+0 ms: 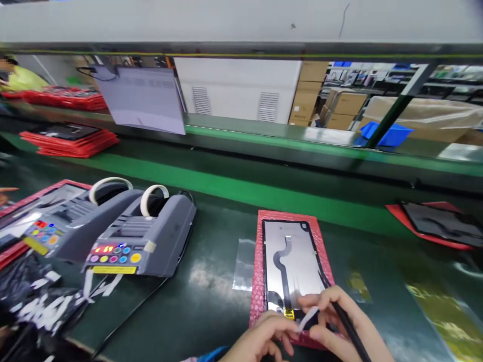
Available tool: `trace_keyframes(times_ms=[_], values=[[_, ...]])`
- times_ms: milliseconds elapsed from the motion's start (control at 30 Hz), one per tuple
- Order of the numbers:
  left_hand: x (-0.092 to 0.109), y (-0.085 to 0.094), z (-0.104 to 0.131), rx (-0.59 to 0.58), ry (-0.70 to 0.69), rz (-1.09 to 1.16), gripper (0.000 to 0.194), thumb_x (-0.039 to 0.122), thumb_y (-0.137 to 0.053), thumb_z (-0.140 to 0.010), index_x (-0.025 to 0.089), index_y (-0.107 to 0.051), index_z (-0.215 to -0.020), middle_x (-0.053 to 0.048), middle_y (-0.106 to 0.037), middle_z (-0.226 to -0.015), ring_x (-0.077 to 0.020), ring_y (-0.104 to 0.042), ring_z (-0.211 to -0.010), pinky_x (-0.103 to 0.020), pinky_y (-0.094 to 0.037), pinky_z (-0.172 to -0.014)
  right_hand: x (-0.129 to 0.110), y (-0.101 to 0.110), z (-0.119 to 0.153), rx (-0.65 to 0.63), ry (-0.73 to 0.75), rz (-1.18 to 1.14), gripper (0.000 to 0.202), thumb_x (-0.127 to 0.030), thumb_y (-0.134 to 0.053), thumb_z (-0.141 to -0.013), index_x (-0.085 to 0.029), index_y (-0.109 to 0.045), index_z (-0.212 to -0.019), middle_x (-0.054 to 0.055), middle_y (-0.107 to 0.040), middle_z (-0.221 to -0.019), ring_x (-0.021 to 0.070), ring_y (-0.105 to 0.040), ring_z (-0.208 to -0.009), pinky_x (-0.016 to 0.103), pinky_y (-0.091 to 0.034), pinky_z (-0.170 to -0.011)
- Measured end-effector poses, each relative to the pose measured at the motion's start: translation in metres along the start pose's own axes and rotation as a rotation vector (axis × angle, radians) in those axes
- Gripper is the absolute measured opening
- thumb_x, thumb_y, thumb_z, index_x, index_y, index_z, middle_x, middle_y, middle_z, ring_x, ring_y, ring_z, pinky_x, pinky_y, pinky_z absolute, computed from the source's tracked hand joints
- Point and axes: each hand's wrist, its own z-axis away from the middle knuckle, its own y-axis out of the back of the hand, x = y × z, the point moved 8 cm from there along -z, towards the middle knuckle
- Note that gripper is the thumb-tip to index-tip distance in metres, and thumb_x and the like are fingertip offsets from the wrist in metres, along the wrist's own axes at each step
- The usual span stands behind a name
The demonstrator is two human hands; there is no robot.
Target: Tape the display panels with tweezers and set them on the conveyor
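My left hand [266, 334] is closed, its fingertips at the lower end of a short white strip of tape [309, 318]. The fingers of my right hand [337, 319] are curled at the strip's other end, and that hand also holds slim black tweezers [346, 324] pointing up and away. Beneath both hands lies a flat tablet screen panel [304, 261] with a silver back, a dark ribbon cable [283, 274] and a yellow label. Under the panel is a pink bubble-wrap sheet [257, 281]. My hands hide the panel's near end.
Two grey tape dispensers [177, 231] with tape rolls stand to the left, beside a heap of black and white scraps [33, 296]. Red sleeves [75, 146] are stacked at the back left. Another panel [445, 221] lies at the right. A clear plastic bag [244, 266] lies near the bubble wrap.
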Motion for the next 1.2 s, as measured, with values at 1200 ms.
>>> trace_keyframes(times_ms=[1200], values=[[0.061,0.068,-0.065,0.100,-0.265,-1.476,0.035,0.008,-0.047,-0.098,0.031,-0.068,-0.115,-0.007,-0.062,-0.115,-0.0288,-0.050,-0.104,-0.044,-0.045,-0.083,0.042,-0.015,-0.118,-0.060,-0.084,0.292,0.029,-0.031,-0.069,-0.077,-0.028,-0.041,-0.083,-0.008,-0.054,-0.070,0.0146,-0.046,-0.058,0.029,-0.035,-0.061]])
